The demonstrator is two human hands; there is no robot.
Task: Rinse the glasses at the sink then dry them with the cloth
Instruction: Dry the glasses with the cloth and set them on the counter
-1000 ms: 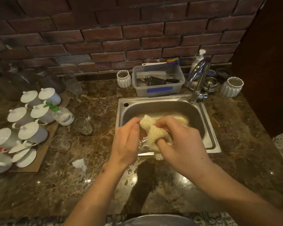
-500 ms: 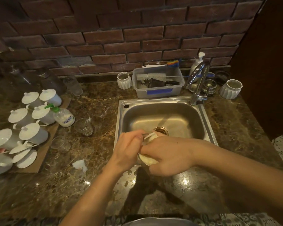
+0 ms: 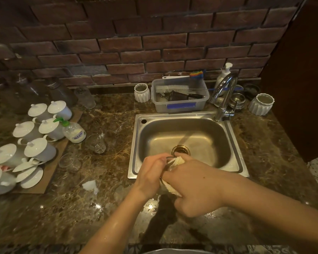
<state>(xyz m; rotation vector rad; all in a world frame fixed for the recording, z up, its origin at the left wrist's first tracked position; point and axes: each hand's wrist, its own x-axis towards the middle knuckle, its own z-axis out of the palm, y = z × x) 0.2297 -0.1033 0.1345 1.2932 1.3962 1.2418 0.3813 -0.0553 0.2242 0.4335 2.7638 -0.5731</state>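
Over the front rim of the steel sink (image 3: pixel 235 154), my left hand (image 3: pixel 151 175) grips a clear glass (image 3: pixel 169 160), of which only the rim shows between my hands. My right hand (image 3: pixel 195 186) is closed around a cream cloth (image 3: pixel 177 161) that is stuffed into and wrapped around that glass. Two more clear glasses stand on the counter left of the sink: a faceted one (image 3: pixel 96 143) and a low one (image 3: pixel 70 163).
A tap (image 3: pixel 223 96) rises at the sink's back right, no water running. A grey tub with brushes (image 3: pixel 180 101) sits behind the sink. Several white lidded cups (image 3: pixel 39 149) and a soap bottle (image 3: pixel 73 132) crowd the left counter. The counter front is wet.
My hands dropped from above the basin to the sink's front rim. My right hand has turned over the cloth, covering most of it and the glass.
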